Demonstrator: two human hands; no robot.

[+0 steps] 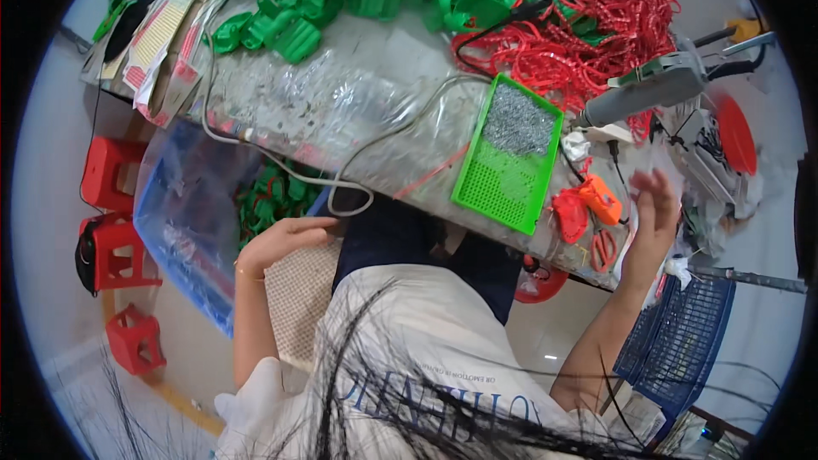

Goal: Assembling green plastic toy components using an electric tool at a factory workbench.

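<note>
My left hand [290,243] hangs beside my lap at the near side of the table, its fingers stretched out and nothing in them. Close to its fingertips is the bend of a grey cable [351,207]. At the right end of the table my right hand [654,215] is raised with its fingers apart, holding nothing. An orange tool or block [601,198] lies just left of it, next to a red piece [571,215] and red-handled scissors [603,250]. A bright green perforated tray [490,192] holds small silvery metal parts [518,121] in its far half.
Green plastic parts [298,21] heap along the table's far side, beside a tangle of red straps [596,30]. A grey cylindrical power tool [635,98] reaches in from the right. A plastic-lined blue bin [192,243] stands at left, near red stools [115,172]. Blue baskets [682,336] are lower right.
</note>
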